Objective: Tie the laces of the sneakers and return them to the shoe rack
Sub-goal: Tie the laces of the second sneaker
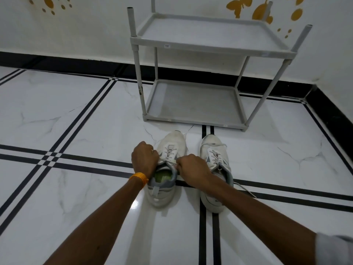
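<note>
You see a glossy marble-look tiled floor (80,115), a matt grey plastic shoe rack (193,104), and scuffed white cloth-and-mesh sneakers (214,159) with woven laces (170,152).

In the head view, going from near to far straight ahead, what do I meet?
Left sneaker with both hands at its laces → lower shelf of the shoe rack → upper shelf → wall with yellow decals.
</note>
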Demonstrator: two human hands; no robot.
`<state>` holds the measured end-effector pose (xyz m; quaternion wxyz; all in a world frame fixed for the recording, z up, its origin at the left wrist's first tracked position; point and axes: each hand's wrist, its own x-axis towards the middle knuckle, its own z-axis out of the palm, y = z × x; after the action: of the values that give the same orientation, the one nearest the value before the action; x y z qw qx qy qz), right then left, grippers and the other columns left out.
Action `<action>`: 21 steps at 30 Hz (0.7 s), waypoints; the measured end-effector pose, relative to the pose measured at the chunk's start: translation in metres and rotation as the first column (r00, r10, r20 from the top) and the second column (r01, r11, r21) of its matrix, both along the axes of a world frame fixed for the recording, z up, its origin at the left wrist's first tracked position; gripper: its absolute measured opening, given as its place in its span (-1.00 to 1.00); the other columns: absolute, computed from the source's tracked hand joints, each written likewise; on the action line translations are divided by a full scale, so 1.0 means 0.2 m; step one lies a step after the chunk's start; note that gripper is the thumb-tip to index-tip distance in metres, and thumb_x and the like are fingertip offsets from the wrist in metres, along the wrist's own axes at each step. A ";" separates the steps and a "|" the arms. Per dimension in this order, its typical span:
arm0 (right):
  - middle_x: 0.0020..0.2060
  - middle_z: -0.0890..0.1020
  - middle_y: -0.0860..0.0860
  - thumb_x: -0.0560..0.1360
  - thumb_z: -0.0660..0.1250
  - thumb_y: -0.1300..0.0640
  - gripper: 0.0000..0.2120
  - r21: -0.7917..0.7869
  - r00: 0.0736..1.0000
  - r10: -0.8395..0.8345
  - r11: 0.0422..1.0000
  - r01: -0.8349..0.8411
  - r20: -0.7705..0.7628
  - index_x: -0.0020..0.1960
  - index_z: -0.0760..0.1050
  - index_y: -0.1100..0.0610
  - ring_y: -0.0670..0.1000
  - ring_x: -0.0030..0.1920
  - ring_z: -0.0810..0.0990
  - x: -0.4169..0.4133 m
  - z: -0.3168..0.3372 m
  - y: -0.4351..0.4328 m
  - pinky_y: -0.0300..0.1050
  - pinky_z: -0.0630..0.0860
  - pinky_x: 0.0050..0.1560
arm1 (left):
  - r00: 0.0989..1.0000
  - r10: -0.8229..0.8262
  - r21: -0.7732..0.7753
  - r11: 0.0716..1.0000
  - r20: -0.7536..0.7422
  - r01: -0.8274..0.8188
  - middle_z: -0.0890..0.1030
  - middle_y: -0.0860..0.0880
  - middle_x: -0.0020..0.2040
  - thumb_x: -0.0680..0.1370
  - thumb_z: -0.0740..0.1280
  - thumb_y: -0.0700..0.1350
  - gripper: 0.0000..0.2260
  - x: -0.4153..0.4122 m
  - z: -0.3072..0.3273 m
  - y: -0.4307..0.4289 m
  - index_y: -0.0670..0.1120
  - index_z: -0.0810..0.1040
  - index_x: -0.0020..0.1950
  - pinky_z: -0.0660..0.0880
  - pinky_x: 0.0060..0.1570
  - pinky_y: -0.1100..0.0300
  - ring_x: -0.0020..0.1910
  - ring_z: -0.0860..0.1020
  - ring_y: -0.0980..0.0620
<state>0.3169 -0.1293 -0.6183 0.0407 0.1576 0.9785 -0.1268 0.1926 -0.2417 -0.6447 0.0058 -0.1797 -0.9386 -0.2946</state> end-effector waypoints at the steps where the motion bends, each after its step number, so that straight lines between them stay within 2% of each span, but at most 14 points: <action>1: -0.13 0.66 0.17 0.54 0.24 0.14 -0.85 -0.070 1.000 -0.012 0.997 0.012 -0.011 -0.07 0.57 0.16 0.20 -0.13 0.63 -0.02 0.00 -0.03 -0.06 0.45 -0.22 | 1.000 0.021 0.005 1.000 -0.009 -0.021 0.58 -0.21 -0.19 0.48 0.33 -0.17 -0.77 -0.03 0.00 -0.03 -0.28 0.56 -0.33 0.32 -0.25 0.12 -0.29 0.44 -0.05; 4: -0.11 0.67 0.18 0.56 0.24 0.11 -0.81 -0.268 1.000 0.007 0.964 -0.009 -0.009 -0.04 0.58 0.18 0.20 -0.12 0.62 -0.06 -0.01 -0.09 -0.02 0.52 -0.16 | 0.997 0.066 -0.017 0.998 0.029 -0.065 0.58 -0.22 -0.18 0.47 0.31 -0.08 -0.74 -0.10 -0.01 -0.13 -0.23 0.52 -0.32 0.39 -0.23 0.09 -0.24 0.51 -0.14; 6: -0.01 0.66 0.11 0.55 0.29 0.03 -0.79 -0.401 1.000 -0.010 0.916 0.001 -0.019 0.06 0.57 0.14 0.13 -0.09 0.62 -0.03 0.00 -0.08 0.01 0.55 -0.08 | 0.994 0.082 -0.066 0.995 0.070 -0.077 0.56 -0.23 -0.05 0.47 0.31 0.00 -0.73 -0.13 0.01 -0.16 -0.22 0.53 -0.14 0.47 -0.11 -0.01 -0.08 0.55 -0.25; 8: 0.10 0.61 0.02 0.51 0.36 0.01 -0.72 -0.523 0.988 -0.140 0.848 0.089 -0.059 0.18 0.53 0.06 0.06 -0.16 0.61 0.04 0.04 -0.01 -0.03 0.58 -0.09 | 0.994 0.100 -0.143 0.984 -0.042 -0.105 0.46 -0.25 0.24 0.46 0.34 0.02 -0.65 -0.12 0.04 -0.15 -0.20 0.48 0.11 0.44 0.05 -0.13 0.13 0.46 -0.31; 10: 0.08 0.61 -0.02 0.49 0.39 0.10 -0.71 -0.522 0.941 -0.311 0.829 0.201 -0.132 0.20 0.51 0.04 -0.02 -0.20 0.60 0.12 0.08 0.11 -0.10 0.59 -0.13 | 0.967 -0.009 -0.133 0.991 -0.253 -0.025 0.38 -0.20 0.38 0.46 0.35 -0.02 -0.63 -0.07 0.09 -0.08 -0.15 0.45 0.20 0.39 0.12 -0.16 0.25 0.38 -0.28; 11: 0.05 0.62 -0.02 0.48 0.39 0.14 -0.72 -0.468 0.912 -0.377 0.843 0.267 -0.159 0.18 0.52 0.03 -0.04 -0.18 0.60 0.16 0.11 0.18 -0.13 0.59 -0.09 | 0.945 -0.109 -0.076 0.993 -0.308 0.090 0.42 -0.17 0.34 0.47 0.35 -0.07 -0.68 -0.02 0.12 -0.03 -0.13 0.46 0.18 0.41 0.11 -0.12 0.23 0.40 -0.23; 12: 0.03 0.64 -0.02 0.47 0.40 0.16 -0.74 -0.395 0.894 -0.419 0.857 0.332 -0.158 0.16 0.54 0.03 -0.04 -0.13 0.60 0.20 0.13 0.27 -0.12 0.59 -0.04 | 0.933 -0.215 0.025 0.972 -0.288 0.232 0.49 -0.13 0.25 0.48 0.34 -0.11 -0.75 0.05 0.14 0.04 -0.12 0.49 0.14 0.44 0.08 -0.06 0.15 0.45 -0.17; 14: 0.02 0.67 0.02 0.44 0.44 0.13 -0.76 -0.257 0.891 -0.453 0.864 0.432 -0.022 0.10 0.59 0.06 0.02 -0.06 0.62 0.29 0.16 0.42 -0.03 0.59 0.03 | 0.896 -0.435 0.205 0.872 -0.090 0.444 0.57 -0.05 0.11 0.53 0.31 -0.15 -0.81 0.22 0.16 0.19 -0.10 0.52 0.13 0.50 0.00 0.04 -0.07 0.54 -0.03; 15: 0.00 0.68 0.05 0.42 0.46 0.10 -0.78 -0.236 0.883 -0.463 0.853 0.466 0.070 0.06 0.61 0.09 0.06 -0.07 0.64 0.33 0.17 0.47 0.02 0.60 0.02 | 0.853 -0.522 0.226 0.831 -0.002 0.509 0.59 -0.03 0.09 0.55 0.31 -0.11 -0.81 0.30 0.14 0.26 -0.09 0.54 0.15 0.50 -0.04 0.09 -0.12 0.56 0.01; 17: -0.09 0.69 0.10 0.42 0.48 0.05 -0.79 -0.273 0.859 -0.479 0.815 0.512 0.180 -0.03 0.64 0.17 0.09 -0.16 0.66 0.39 0.16 0.49 0.07 0.64 -0.05 | 0.784 -0.613 0.148 0.788 0.100 0.598 0.62 -0.05 0.07 0.57 0.29 -0.03 -0.78 0.41 0.08 0.35 -0.08 0.56 0.15 0.48 -0.06 0.15 -0.07 0.57 -0.01; 19: -0.20 0.69 0.14 0.42 0.49 0.06 -0.78 -0.334 0.845 -0.516 0.779 0.530 0.137 -0.15 0.64 0.24 0.08 -0.22 0.67 0.41 0.13 0.47 0.04 0.64 -0.15 | 0.764 -0.630 0.094 0.777 0.141 0.623 0.63 -0.11 0.02 0.58 0.29 -0.01 -0.78 0.47 0.05 0.39 -0.13 0.57 0.09 0.50 -0.06 0.13 -0.04 0.57 -0.06; 21: -0.32 0.67 0.16 0.43 0.49 0.09 -0.75 -0.396 0.818 -0.570 0.737 0.547 0.069 -0.29 0.60 0.26 0.04 -0.33 0.62 0.42 0.12 0.46 -0.07 0.55 -0.29 | 0.771 -0.626 0.078 0.780 0.115 0.621 0.61 -0.14 -0.02 0.59 0.27 -0.05 -0.81 0.48 0.02 0.41 -0.17 0.53 0.01 0.46 -0.11 0.14 -0.09 0.54 -0.06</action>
<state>0.4007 -0.0369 -0.5949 0.0041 0.4285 0.8397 -0.3337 0.2883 -0.1590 -0.6406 -0.1521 -0.4603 -0.8187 -0.3080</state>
